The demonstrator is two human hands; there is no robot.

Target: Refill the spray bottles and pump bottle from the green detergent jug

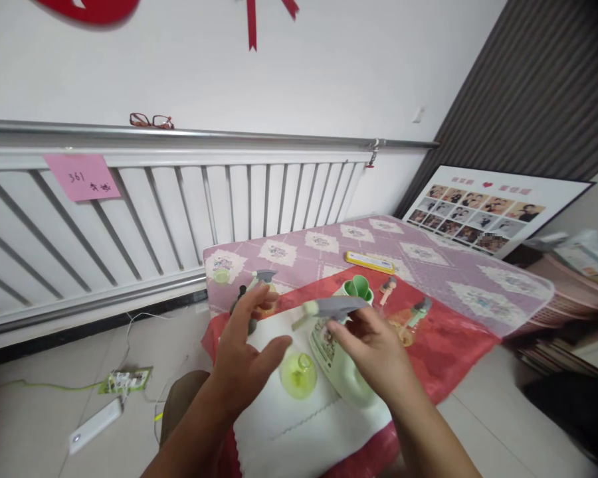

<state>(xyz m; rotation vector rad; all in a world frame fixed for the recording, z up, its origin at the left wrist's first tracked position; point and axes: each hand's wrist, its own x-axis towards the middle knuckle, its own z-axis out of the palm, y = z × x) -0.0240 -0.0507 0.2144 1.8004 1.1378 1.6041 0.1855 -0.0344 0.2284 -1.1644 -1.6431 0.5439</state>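
My right hand (373, 348) is closed around the neck of a pale green spray bottle (341, 368) with a grey trigger head (336, 307), held tilted over a white cloth (299, 425). My left hand (249, 345) hovers beside it with fingers spread, holding nothing. A small yellow-green funnel (298, 375) rests on the cloth between my hands.
A small table with a pink patterned cover (428, 259) and red cloth (453, 345) carries a green cup (357, 289), a yellow case (369, 262), a second grey spray head (263, 276) and small amber bottles (403, 325). A radiator (179, 212) lines the wall; a photo board (478, 209) leans at right.
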